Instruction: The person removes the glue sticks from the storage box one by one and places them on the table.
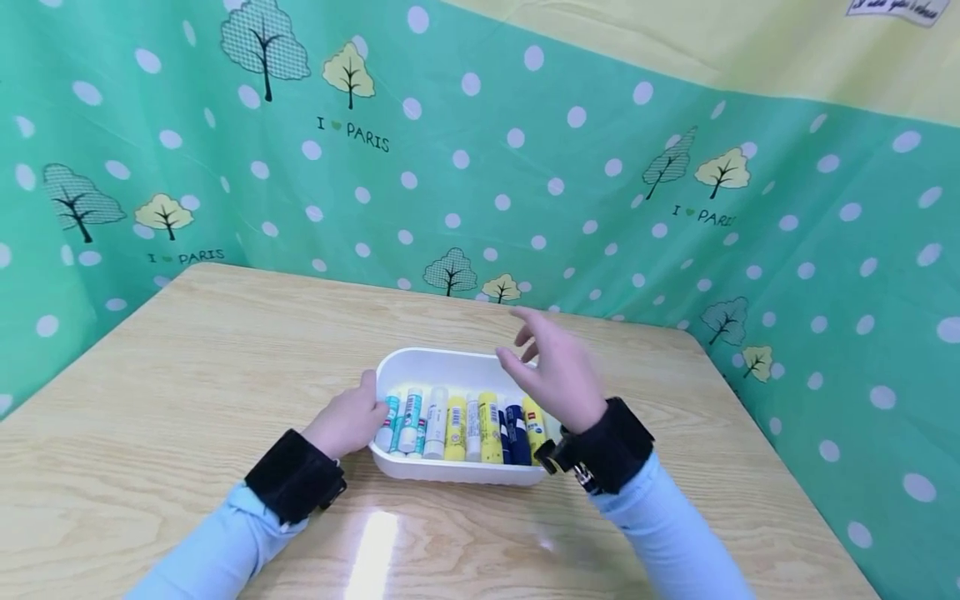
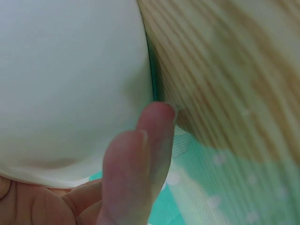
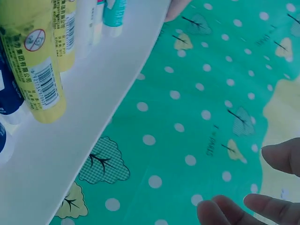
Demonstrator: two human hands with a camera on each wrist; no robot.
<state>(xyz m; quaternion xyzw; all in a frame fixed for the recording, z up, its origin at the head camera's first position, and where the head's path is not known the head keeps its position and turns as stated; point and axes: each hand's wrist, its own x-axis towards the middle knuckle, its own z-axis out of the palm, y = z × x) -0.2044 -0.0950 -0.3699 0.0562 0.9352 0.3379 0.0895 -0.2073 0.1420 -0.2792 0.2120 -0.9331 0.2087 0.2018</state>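
Note:
A white plastic basket (image 1: 480, 475) stands on the table, holding a row of glue sticks. Teal-and-white sticks (image 1: 409, 421) lie at its left, with white, yellow (image 1: 491, 427) and dark blue (image 1: 517, 433) ones farther right. My left hand (image 1: 348, 421) grips the basket's left end, thumb over the rim. The left wrist view shows fingers (image 2: 126, 173) against the basket's white outer wall (image 2: 70, 93). Above the right end hovers my right hand (image 1: 558, 367), its fingers loosely bent and holding nothing. The right wrist view shows its fingertips (image 3: 281, 157) apart from the basket and a yellow glue stick (image 3: 40, 79).
The wooden table (image 1: 225, 358) extends around the basket on all sides. A green curtain (image 1: 480, 167) with dots and printed trees hangs behind the table and along its sides. Black straps (image 1: 296, 477) are on both wrists.

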